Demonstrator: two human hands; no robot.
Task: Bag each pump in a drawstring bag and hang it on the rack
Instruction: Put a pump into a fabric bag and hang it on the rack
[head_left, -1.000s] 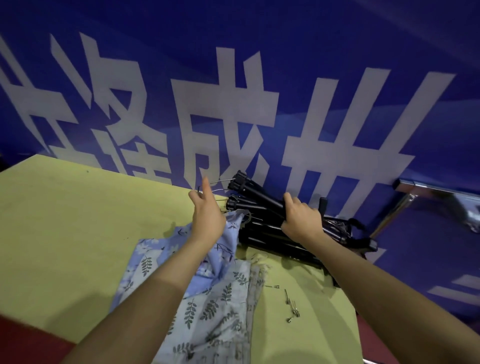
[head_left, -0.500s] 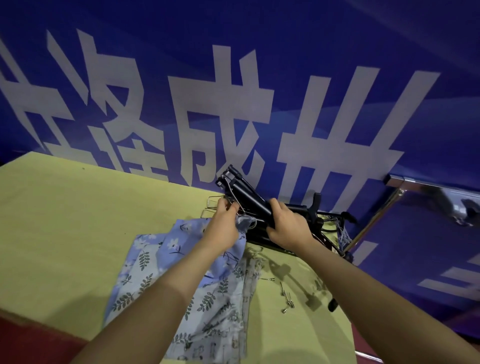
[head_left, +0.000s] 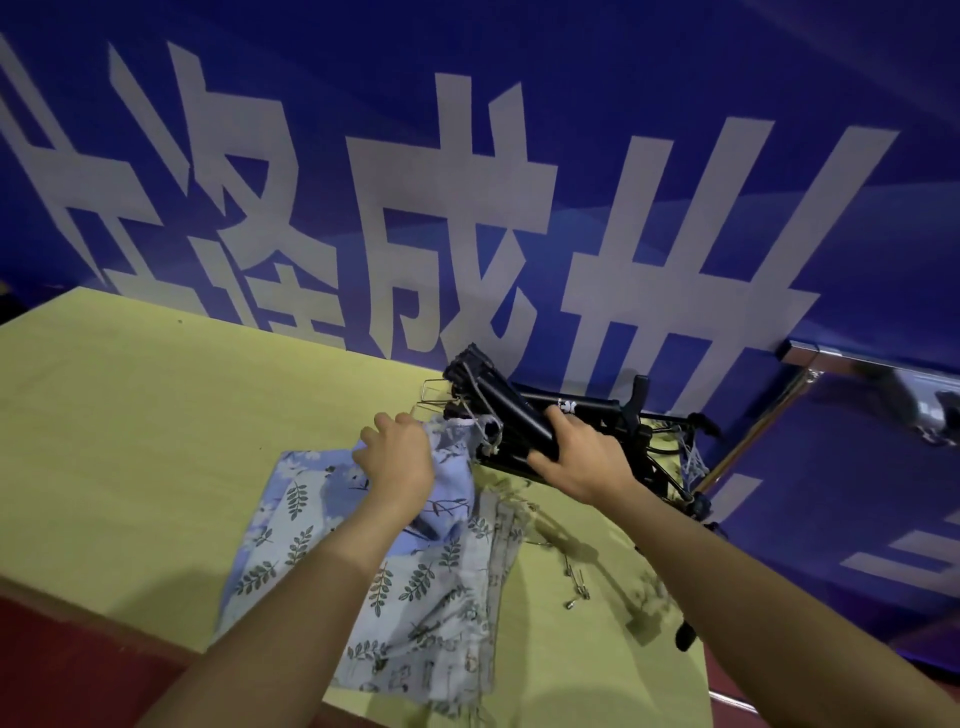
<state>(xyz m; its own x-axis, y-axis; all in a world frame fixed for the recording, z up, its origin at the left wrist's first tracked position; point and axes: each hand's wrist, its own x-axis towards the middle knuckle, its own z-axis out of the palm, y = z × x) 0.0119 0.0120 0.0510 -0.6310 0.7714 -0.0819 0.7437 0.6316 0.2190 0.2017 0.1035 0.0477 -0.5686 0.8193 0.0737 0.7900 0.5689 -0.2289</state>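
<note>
Table (head_left: 130, 441): yellow-green top, standing against a blue banner (head_left: 519, 156) printed with large white characters.

Pumps (head_left: 587, 410): a pile of black tube-bodied pumps at the far right of the table, beside the banner. One pump (head_left: 511, 410) is raised out of the pile, tilted with its upper end toward the banner.

Right hand (head_left: 582, 457): fingers curled round the barrel of the raised pump, gripping it near its lower end.

Drawstring bags (head_left: 415, 597): a flat stack of pale blue fabric bags with a leaf and flower print, lying on the table in front of the person. The far end of the top bag (head_left: 452, 457) is lifted off the stack, its mouth just beside the lower end of the raised pump; whether the pump tip is already inside the mouth cannot be told.

Left hand (head_left: 397, 460): fingers closed on the gathered cloth at the mouth of the top bag, holding it up.

Wire hangers (head_left: 434, 395): thin metal, lying just beyond the left hand, next to the pump pile.

Small metal fittings (head_left: 576, 584): a few loose pieces on the table, right of the bags; possibly pins or needles.

Chrome rack bar (head_left: 831, 364): at the right, beyond the table edge.
</note>
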